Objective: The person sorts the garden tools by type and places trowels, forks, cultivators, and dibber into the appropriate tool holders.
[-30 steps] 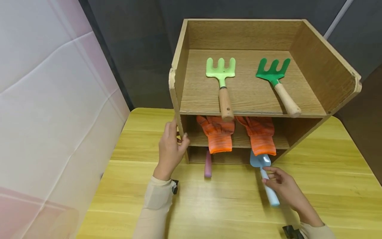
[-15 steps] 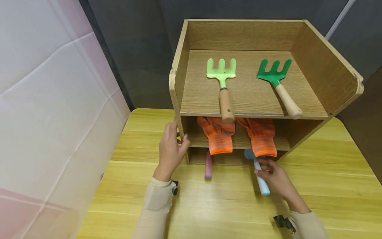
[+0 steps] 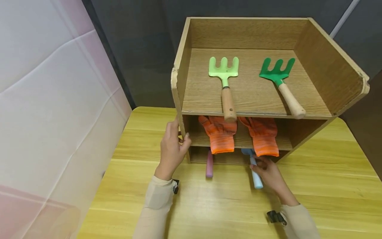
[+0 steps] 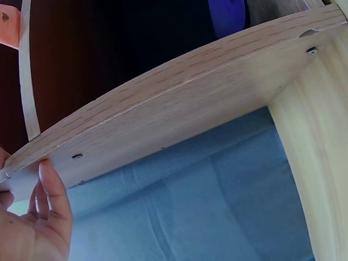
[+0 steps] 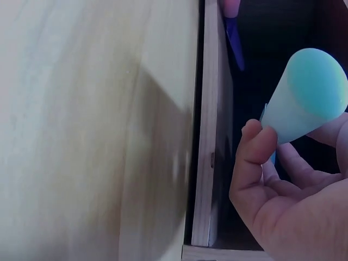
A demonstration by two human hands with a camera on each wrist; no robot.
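Note:
My right hand [image 3: 267,173] pinches a light-blue hand trowel [image 3: 256,177] near the top of its handle. The trowel's blade points into the lowest compartment of the wooden shelf [image 3: 235,113], partly hidden under an orange glove. In the right wrist view the handle's round end [image 5: 317,84] faces the camera, with fingers curled about its far part. At the shelf's left side panel [image 4: 179,81], my left hand [image 3: 173,147] grips the front edge between thumb and fingers. Left of the trowel, a pink handle [image 3: 209,165] sticks out of the same compartment; a purple blade [image 4: 227,16] shows in the left wrist view.
Two orange gloves, a left one [image 3: 222,142] and a right one [image 3: 265,142], hang over the middle shelf's edge. On top lie a light-green hand fork [image 3: 224,71] and a dark-green hand fork [image 3: 277,71]. The shelf stands on a yellow wooden table [image 3: 221,205].
My right hand has moved forward and left, carrying the trowel's blade from in front of the shelf into the lowest compartment. The left hand keeps its place on the side panel.

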